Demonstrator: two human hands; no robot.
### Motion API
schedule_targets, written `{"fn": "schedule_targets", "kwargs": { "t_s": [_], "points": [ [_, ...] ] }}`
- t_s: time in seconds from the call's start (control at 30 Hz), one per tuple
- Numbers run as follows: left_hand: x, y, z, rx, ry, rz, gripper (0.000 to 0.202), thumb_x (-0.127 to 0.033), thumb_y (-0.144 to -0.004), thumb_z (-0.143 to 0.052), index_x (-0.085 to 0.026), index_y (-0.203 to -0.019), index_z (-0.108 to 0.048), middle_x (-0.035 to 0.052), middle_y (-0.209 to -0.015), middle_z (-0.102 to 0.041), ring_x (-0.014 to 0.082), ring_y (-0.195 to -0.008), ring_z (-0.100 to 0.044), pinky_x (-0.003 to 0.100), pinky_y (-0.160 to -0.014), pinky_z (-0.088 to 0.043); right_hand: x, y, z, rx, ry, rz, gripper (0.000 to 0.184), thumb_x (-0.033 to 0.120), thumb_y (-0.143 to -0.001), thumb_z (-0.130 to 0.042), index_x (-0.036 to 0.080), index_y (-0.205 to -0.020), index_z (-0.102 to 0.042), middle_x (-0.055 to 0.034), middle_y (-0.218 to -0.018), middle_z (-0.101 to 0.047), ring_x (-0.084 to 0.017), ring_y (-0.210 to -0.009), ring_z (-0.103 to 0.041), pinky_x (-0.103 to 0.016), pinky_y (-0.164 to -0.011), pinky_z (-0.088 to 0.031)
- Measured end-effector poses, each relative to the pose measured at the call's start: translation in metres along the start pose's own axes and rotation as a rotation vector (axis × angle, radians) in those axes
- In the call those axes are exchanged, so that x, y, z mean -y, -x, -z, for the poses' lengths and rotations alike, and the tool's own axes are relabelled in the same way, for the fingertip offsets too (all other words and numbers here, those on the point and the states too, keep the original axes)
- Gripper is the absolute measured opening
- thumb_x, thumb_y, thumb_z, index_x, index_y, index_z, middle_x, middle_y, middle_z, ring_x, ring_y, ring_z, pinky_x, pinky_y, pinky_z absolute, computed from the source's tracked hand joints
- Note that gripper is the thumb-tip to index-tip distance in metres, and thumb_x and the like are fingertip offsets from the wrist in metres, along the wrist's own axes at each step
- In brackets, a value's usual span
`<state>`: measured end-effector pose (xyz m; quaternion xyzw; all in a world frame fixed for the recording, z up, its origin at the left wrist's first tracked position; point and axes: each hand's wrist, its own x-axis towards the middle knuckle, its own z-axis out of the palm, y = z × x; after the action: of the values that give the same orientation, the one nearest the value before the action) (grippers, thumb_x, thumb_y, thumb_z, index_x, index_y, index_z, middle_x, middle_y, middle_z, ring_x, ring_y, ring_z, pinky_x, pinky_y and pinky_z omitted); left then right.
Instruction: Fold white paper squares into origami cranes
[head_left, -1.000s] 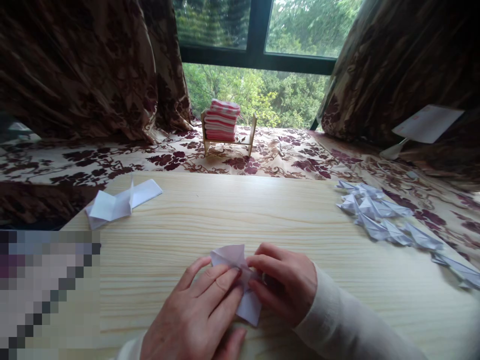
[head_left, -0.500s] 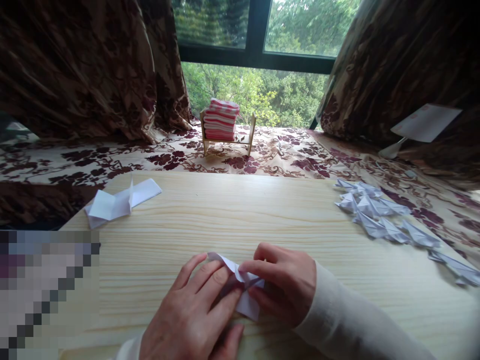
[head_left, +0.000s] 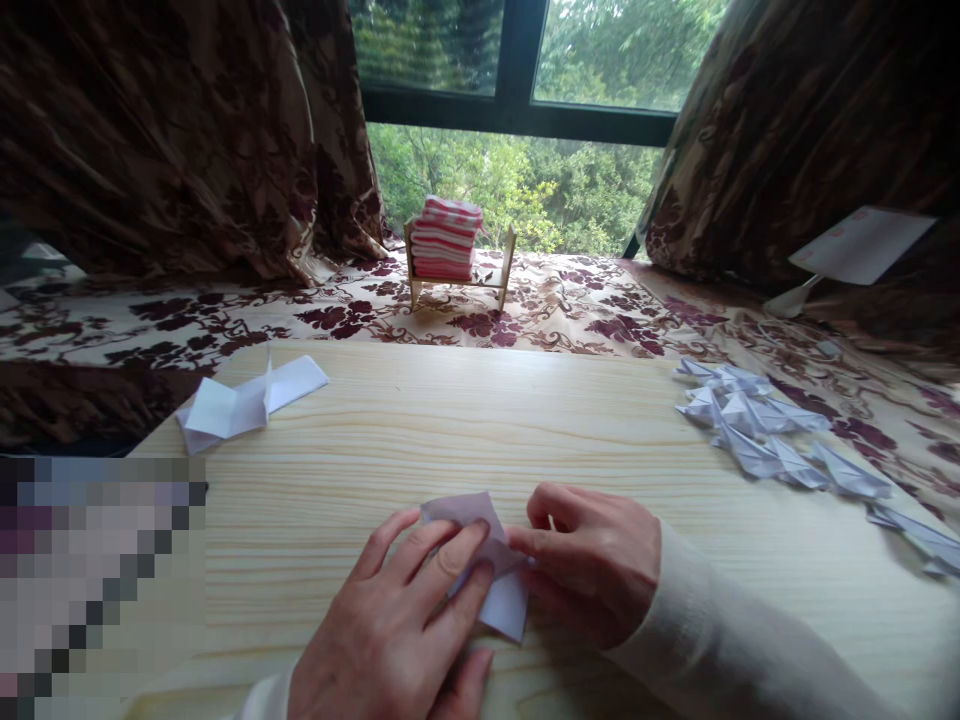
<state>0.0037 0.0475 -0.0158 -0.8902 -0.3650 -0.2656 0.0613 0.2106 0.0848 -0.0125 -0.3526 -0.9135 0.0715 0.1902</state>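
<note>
A small white sheet of paper (head_left: 466, 508), partly folded, lies on the wooden table in front of me. My left hand (head_left: 405, 610) rests flat over its left and middle part, fingers spread and pressing it down. At the paper's right side, my right hand (head_left: 589, 560) is closed, with thumb and index finger pinching the edge. The fingers hide some of the folds. One flap of the paper sticks out below, between the two hands.
Several folded white paper pieces (head_left: 757, 425) lie along the table's right side. Creased paper strips (head_left: 232, 408) lie at the far left. Beyond the table (head_left: 420, 400), a small wooden rack (head_left: 457, 282) holds folded red-and-white cloths (head_left: 444, 240). A blurred-out area covers the lower left.
The paper's upper flap, curled up before, now lies flatter and opened out under my left fingers. My right hand has moved slightly to the right.
</note>
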Motion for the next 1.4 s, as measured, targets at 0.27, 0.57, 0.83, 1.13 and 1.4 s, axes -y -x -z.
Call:
{"fn": "schedule_targets", "kwargs": {
  "t_s": [0.27,0.57,0.83,1.13,1.4],
  "points": [
    [-0.002,0.001,-0.003,0.013,0.009,-0.006,0.029,-0.029,-0.078,-0.046,-0.018,-0.099,-0.062,0.0033,-0.105,-0.065,0.0213,-0.102,-0.052,0.040,-0.097,-0.028,-0.001,0.000,0.000,0.004,-0.031,0.001,0.022,0.027,-0.073,-0.052,0.027,-0.093,-0.061,-0.0004,-0.073,-0.049,-0.011,-0.055,-0.044,-0.024,-0.051,-0.029],
    [-0.003,0.002,-0.001,0.022,-0.004,-0.004,0.032,-0.029,-0.079,-0.045,-0.019,-0.105,-0.060,0.0016,-0.117,-0.059,0.0217,-0.102,-0.051,0.041,-0.096,-0.028,-0.001,0.000,0.003,0.042,-0.029,-0.014,0.021,0.030,-0.073,-0.051,0.026,-0.090,-0.063,-0.0014,-0.072,-0.049,-0.012,-0.055,-0.044,-0.025,-0.050,-0.030],
    [-0.002,-0.001,0.000,0.072,-0.012,-0.020,0.030,-0.027,-0.079,-0.045,-0.017,-0.104,-0.060,0.0044,-0.109,-0.063,0.0210,-0.104,-0.051,0.040,-0.099,-0.027,0.003,-0.005,0.000,-0.024,-0.193,-0.094,0.018,0.026,-0.077,-0.050,0.022,-0.090,-0.062,-0.0017,-0.072,-0.054,-0.010,-0.056,-0.047,-0.021,-0.052,-0.035],
    [0.012,-0.005,0.016,0.010,0.093,0.257,0.007,-0.019,-0.074,-0.052,-0.018,-0.076,-0.058,0.0045,-0.085,-0.055,0.0200,-0.089,-0.049,0.045,-0.093,-0.030,0.008,-0.008,-0.013,-0.152,-0.185,-0.202,0.017,0.020,-0.078,-0.047,0.017,-0.063,-0.055,0.0017,-0.057,-0.049,-0.007,-0.048,-0.040,-0.020,-0.046,-0.028],
    [0.024,-0.014,0.008,0.124,0.206,0.455,0.014,-0.025,-0.077,-0.051,-0.020,-0.089,-0.056,0.0041,-0.092,-0.052,0.0204,-0.091,-0.046,0.038,-0.081,-0.038,0.010,-0.009,-0.013,-0.180,-0.206,-0.218,0.016,0.019,-0.077,-0.047,0.017,-0.063,-0.054,0.0023,-0.056,-0.048,-0.007,-0.047,-0.040,-0.019,-0.046,-0.028]
  ]
}}
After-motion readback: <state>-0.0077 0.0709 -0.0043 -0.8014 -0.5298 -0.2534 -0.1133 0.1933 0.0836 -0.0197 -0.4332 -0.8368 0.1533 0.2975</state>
